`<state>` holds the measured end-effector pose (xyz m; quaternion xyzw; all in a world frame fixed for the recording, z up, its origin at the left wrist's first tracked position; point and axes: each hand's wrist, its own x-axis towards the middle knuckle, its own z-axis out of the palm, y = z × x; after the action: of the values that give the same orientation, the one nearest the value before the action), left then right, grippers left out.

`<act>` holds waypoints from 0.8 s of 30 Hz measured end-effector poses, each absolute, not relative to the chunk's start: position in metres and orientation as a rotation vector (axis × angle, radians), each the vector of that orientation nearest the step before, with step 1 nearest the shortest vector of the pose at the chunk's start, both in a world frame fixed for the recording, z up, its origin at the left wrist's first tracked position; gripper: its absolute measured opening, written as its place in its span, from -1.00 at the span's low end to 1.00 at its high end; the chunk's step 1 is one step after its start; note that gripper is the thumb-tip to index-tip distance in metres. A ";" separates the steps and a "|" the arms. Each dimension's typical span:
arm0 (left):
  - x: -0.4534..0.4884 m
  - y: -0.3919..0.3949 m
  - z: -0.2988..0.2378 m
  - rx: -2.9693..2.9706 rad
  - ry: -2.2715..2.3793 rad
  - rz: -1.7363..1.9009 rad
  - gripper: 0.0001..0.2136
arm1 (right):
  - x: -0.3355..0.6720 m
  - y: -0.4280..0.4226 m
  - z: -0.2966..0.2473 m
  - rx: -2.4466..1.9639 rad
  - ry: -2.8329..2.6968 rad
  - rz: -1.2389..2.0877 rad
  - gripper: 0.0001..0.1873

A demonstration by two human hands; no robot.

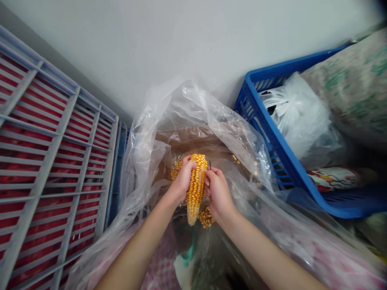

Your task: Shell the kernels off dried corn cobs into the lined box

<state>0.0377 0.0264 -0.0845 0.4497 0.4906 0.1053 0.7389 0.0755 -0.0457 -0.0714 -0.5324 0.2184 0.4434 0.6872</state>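
Observation:
A yellow corn cob (196,189) stands almost upright between both hands over a large clear plastic bag (169,121) lined with brown paper. My left hand (181,181) wraps round the cob's left side near the top. My right hand (218,193) presses against its right side and pinches a thin dark pin or needle (210,164) that sticks up above the fingers. Loose corn kernels (206,217) lie in the bag below and behind the cob.
A grey slatted crate (54,161) with red contents stands at the left. At the right, a blue plastic basket (266,121) holds white plastic bags and printed packets. A pale wall rises behind. Pink patterned cloth lies under the plastic near my arms.

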 end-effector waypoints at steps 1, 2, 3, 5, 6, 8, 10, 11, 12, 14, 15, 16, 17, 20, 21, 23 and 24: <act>0.037 0.026 -0.084 0.986 1.076 0.232 -0.68 | 0.076 -0.046 -0.071 -1.193 0.487 0.987 -0.85; 0.038 0.026 -0.084 0.983 1.074 0.232 -0.67 | 0.077 -0.046 -0.071 -1.196 0.488 0.983 -0.85; 0.038 0.026 -0.083 0.978 1.070 0.225 -0.67 | 0.077 -0.046 -0.070 -1.201 0.492 0.981 -0.85; 0.038 0.026 -0.082 0.976 1.052 0.201 -0.65 | 0.078 -0.046 -0.069 -1.208 0.502 0.980 -0.85; 0.039 0.026 -0.081 0.987 1.043 0.190 -0.64 | 0.079 -0.046 -0.068 -1.208 0.508 0.981 -0.85; 0.039 0.025 -0.080 1.028 1.037 0.175 -0.63 | 0.080 -0.047 -0.068 -1.207 0.514 0.980 -0.86; 0.039 0.025 -0.079 1.071 1.037 0.156 -0.60 | 0.081 -0.047 -0.068 -1.211 0.520 0.975 -0.87; 0.038 0.025 -0.079 1.089 1.031 0.142 -0.59 | 0.081 -0.047 -0.068 -1.215 0.522 0.972 -0.87; 0.038 0.025 -0.080 1.104 1.022 0.130 -0.57 | 0.081 -0.047 -0.069 -1.218 0.523 0.971 -0.87; 0.037 0.025 -0.081 1.127 1.003 0.111 -0.56 | 0.081 -0.048 -0.070 -1.220 0.525 0.972 -0.88; 0.037 0.025 -0.081 1.134 0.999 0.104 -0.57 | 0.081 -0.048 -0.071 -1.217 0.526 0.973 -0.88; 0.037 0.025 -0.082 1.136 0.997 0.100 -0.57 | 0.081 -0.048 -0.071 -1.214 0.528 0.973 -0.88; 0.037 0.025 -0.082 1.134 0.996 0.094 -0.57 | 0.081 -0.048 -0.071 -1.212 0.533 0.975 -0.89; 0.037 0.024 -0.081 1.129 0.991 0.075 -0.59 | 0.081 -0.048 -0.070 -1.203 0.549 0.985 -0.90; 0.038 0.024 -0.081 1.133 0.993 0.070 -0.59 | 0.081 -0.048 -0.070 -1.199 0.553 0.986 -0.90; 0.038 0.024 -0.081 1.144 1.007 0.067 -0.60 | 0.081 -0.048 -0.069 -1.192 0.559 0.986 -0.90; 0.038 0.024 -0.081 1.149 1.014 0.070 -0.60 | 0.081 -0.048 -0.069 -1.192 0.561 0.983 -0.91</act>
<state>0.0380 0.0242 -0.0806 0.5197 0.4589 0.0315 0.7200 0.0809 -0.0481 -0.0689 -0.5311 0.2498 0.4380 0.6809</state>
